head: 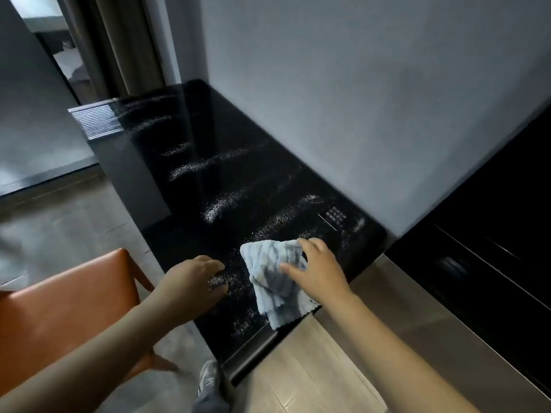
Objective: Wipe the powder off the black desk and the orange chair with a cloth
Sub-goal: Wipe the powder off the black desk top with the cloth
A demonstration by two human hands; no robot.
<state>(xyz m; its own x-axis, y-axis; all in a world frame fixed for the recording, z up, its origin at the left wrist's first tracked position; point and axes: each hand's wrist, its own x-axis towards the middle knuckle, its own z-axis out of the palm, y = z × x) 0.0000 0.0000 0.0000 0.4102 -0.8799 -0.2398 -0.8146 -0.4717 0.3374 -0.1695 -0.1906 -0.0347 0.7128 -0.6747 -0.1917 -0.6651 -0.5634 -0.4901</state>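
A glossy black desk (238, 162) runs along the wall, streaked with bands of white powder (222, 204). My right hand (316, 269) grips a crumpled light blue-grey cloth (268, 278) that lies on the desk's near end. My left hand (193, 281) rests on the desk edge beside the cloth, fingers curled down over a powder patch, holding nothing. The orange chair (59, 311) stands at the lower left, its seat just left of my left forearm.
A grey wall (357, 99) backs the desk. A dark cabinet (492, 263) and a pale wooden counter (343, 368) sit at the right. A white label (334, 219) is on the desk near the wall. My shoe (208, 380) shows on the floor below.
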